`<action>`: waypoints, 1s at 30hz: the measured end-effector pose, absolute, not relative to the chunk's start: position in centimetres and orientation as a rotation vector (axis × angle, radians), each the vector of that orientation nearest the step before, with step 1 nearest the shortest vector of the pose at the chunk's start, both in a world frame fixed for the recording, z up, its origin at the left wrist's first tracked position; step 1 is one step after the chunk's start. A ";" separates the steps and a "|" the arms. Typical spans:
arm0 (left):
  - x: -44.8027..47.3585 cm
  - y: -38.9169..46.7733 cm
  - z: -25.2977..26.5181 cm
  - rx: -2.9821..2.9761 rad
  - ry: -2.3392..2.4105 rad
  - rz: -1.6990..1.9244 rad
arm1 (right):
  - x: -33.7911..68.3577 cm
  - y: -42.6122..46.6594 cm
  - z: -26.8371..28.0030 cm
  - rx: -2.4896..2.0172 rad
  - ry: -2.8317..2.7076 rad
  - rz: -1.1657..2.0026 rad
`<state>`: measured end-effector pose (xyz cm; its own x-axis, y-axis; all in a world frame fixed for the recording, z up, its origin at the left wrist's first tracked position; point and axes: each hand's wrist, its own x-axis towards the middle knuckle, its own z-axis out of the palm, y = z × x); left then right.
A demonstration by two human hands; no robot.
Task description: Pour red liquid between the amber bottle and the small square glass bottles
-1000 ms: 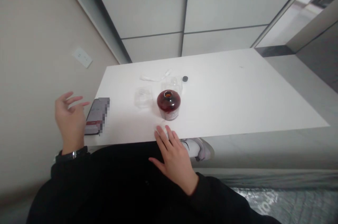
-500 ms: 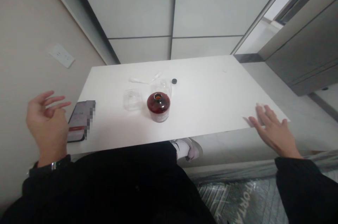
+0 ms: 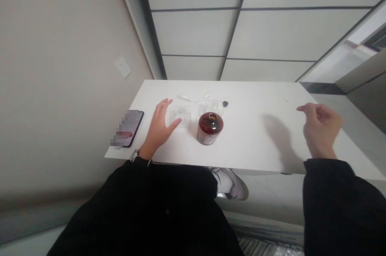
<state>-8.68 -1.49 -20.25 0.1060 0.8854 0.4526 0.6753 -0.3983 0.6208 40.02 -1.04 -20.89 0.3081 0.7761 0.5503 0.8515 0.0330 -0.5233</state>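
My left hand (image 3: pixel 159 127) hovers over the left part of the white table, thumb and fingers spread around the near side of a clear square container (image 3: pixel 181 114). Nothing is in its grasp. Right of it stands an amber bottle (image 3: pixel 210 129), upright, its mouth uncovered and a pale label on its lower part. Behind the bottle, partly hidden, is a second clear container (image 3: pixel 215 105). Beside that lies a small black cap (image 3: pixel 225 104). My right hand (image 3: pixel 323 129) is raised above the table's right side, fingers curled in and thumb side leftward, with nothing visible in it.
A phone (image 3: pixel 132 129) lies at the left edge of the white table (image 3: pixel 247 143). Thin whitish pieces (image 3: pixel 186 98) rest behind the containers. A wall with a socket (image 3: pixel 123 67) bounds the left, and panelled doors (image 3: pixel 193 32) stand beyond the far edge.
My view has swung left. My left hand has moved from beside the phone to the clear container and opened. My right hand has risen from the table's near edge and curled its fingers.
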 end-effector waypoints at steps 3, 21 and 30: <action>-7.8 -0.1 -21.4 2.045 1.467 1.121 | 37.2 1.8 -20.6 -1.462 -1.122 0.247; -5.0 0.9 -23.5 1.839 1.470 1.230 | 30.8 9.8 -19.4 -0.696 -1.077 0.627; -5.6 0.4 -23.0 1.925 1.483 1.148 | 29.9 9.2 -20.5 -0.698 -1.054 0.523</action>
